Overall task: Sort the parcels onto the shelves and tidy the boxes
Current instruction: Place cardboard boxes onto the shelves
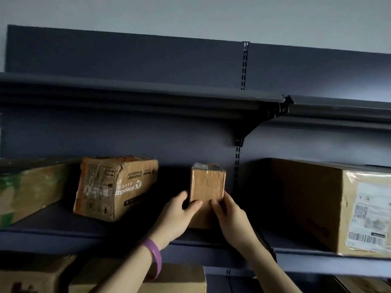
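Reading along the middle shelf (pixel 317 253) from the left: long green-printed box (pixel 27 191) lying aslant, then crumpled printed carton (pixel 115 187) just beside it. Next, left hand (pixel 177 216), purple wristband (pixel 155 259) at the wrist, fingers curled round the left edge of the small parcel (pixel 208 185), thumb pressed on its front face. Standing upright, seemingly resting on the shelf near the front lip, taped across the top, apart from the carton. Right hand (pixel 230 218) gripping the opposite edge likewise, thumb on the front. Farther right, large labelled box (pixel 330 204). Judged light and fairly stiff, fit for a two-sided pinch; looks dented at the top corners, so no hard squeeze. Probably slick on the tape; better held low on bare cardboard.
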